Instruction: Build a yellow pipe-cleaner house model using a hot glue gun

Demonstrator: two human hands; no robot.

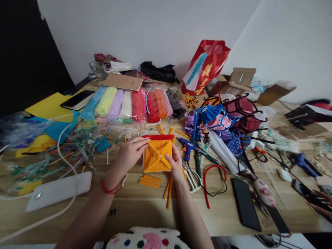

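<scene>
A square orange panel (158, 160) made of pipe cleaners, with a raised X across its face and a small pale bead-like spot at the middle, is held above the table. Along its top edge runs a strip of red pipe cleaner (164, 137). The fingers of my left hand (131, 150) pinch the red strip at the panel's upper left corner. My right hand (175, 164) grips the panel's right side, thumb on the front. Just below lie short orange pipe cleaner pieces (150, 181) and longer orange strips (168, 193).
A blue glue gun (188, 147) and scissors (194, 185) lie right of the panel. Bundles of coloured pipe cleaners (126, 105) line the back, near a red bag (207, 69). A white power bank (59, 190) is at left, a phone (245, 204) at right. Another person's hand (323, 204) shows far right.
</scene>
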